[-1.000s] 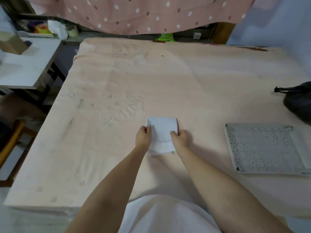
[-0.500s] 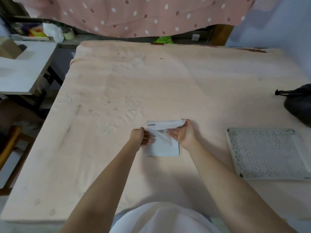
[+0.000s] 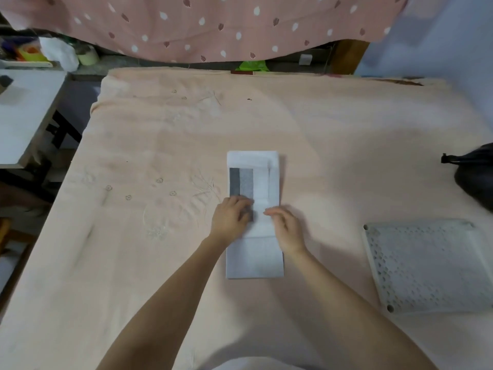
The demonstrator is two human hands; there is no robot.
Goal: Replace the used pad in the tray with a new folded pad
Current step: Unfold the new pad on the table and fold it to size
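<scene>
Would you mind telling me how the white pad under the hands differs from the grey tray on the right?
The pad is a soft white sheet opened into a long strip with a dark band inside; the tray is rigid, grey, squarish and perforated. The left hand and right hand rest on the pad; the tray lies untouched. Both lie flat on the peach cloth.

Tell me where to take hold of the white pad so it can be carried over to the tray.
Probably pinch the white pad at its two long side edges near the middle, one hand from each side. It lies flat and long on the pink cloth, so an end grip would let it droop. The tray sits to its right.
</scene>
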